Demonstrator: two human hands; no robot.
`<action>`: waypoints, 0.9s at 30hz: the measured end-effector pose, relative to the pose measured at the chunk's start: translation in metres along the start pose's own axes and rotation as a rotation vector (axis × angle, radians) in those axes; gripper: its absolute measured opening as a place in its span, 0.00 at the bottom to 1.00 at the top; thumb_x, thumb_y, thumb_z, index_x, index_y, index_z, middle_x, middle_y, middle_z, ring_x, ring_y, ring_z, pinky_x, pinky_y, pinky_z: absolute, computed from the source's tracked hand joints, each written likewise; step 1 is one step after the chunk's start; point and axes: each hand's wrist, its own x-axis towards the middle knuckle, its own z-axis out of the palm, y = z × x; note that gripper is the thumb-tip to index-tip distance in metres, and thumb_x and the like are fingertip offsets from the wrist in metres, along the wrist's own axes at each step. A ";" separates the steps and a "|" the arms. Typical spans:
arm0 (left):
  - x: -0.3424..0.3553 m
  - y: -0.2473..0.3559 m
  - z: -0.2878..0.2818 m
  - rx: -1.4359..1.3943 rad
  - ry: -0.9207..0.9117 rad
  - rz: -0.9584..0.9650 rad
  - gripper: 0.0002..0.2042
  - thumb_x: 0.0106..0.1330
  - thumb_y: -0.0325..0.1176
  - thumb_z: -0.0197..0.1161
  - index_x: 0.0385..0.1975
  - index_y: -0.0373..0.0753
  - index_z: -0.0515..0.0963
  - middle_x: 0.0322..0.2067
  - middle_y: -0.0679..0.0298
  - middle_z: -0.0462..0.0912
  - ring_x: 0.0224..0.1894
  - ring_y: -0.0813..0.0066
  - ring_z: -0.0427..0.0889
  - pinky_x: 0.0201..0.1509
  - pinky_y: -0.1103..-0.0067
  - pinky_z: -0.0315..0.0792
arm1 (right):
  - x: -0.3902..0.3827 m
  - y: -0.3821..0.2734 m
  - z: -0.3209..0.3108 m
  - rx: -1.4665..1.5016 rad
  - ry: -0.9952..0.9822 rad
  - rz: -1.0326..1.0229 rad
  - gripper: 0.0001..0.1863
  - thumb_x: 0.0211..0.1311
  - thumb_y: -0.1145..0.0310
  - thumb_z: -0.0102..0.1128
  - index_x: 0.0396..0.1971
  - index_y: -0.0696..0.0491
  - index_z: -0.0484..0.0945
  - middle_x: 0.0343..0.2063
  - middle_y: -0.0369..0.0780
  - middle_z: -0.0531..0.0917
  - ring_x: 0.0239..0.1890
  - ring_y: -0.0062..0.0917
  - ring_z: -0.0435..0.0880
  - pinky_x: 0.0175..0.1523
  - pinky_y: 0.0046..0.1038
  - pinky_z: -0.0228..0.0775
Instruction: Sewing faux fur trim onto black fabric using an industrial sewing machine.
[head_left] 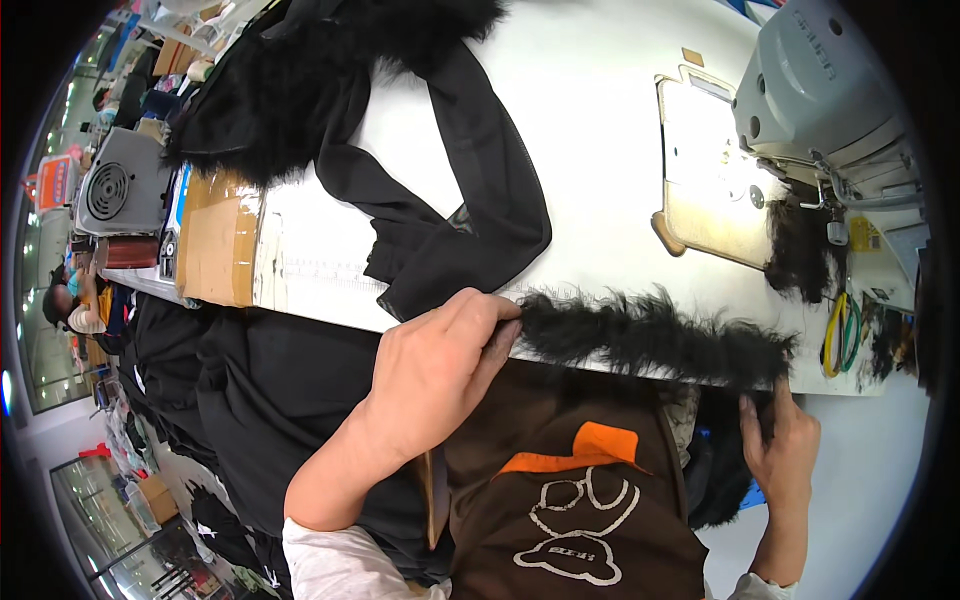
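Observation:
A shaggy black fur strip (640, 335) lies stretched along the front edge of the white sewing table. My left hand (425, 370) pinches its left end between thumb and fingers. At the other end, my right hand (785, 445) has the strip's corner between thumb and forefinger, below the table edge; dark fur partly hides that grip. Just beyond my left hand, a black garment with fur trim (290, 90) spreads over the table, and its smooth fabric band (500, 180) loops toward me.
A sewing machine head (820, 90) overhangs the right side, with its metal bed plate (710, 160) below. Black fur scraps (805, 245) lie under it, near yellow and green loops (840, 335). A taped cardboard piece (215, 235) and a grey fan-like device (120, 185) are at left. Black cloth (260, 400) hangs below.

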 end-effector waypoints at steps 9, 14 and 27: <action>0.011 0.000 -0.003 -0.139 0.017 -0.182 0.08 0.65 0.27 0.72 0.40 0.38 0.81 0.33 0.60 0.87 0.28 0.57 0.87 0.30 0.70 0.78 | 0.000 0.000 -0.001 0.003 -0.038 0.014 0.32 0.65 0.72 0.72 0.66 0.70 0.73 0.13 0.42 0.74 0.13 0.37 0.74 0.23 0.37 0.63; 0.018 0.004 -0.003 -0.125 -0.038 -0.223 0.08 0.62 0.22 0.72 0.39 0.33 0.82 0.32 0.55 0.87 0.33 0.62 0.89 0.38 0.75 0.80 | 0.007 -0.002 -0.008 -0.044 0.028 0.030 0.21 0.67 0.71 0.70 0.57 0.65 0.81 0.18 0.46 0.80 0.17 0.43 0.78 0.25 0.41 0.66; 0.028 0.027 0.021 -0.249 0.045 -0.332 0.05 0.67 0.24 0.70 0.38 0.29 0.81 0.25 0.65 0.83 0.28 0.86 0.76 0.34 0.83 0.73 | 0.057 0.046 -0.027 -0.043 0.065 -0.158 0.12 0.58 0.63 0.76 0.33 0.54 0.83 0.21 0.47 0.84 0.25 0.46 0.86 0.32 0.43 0.77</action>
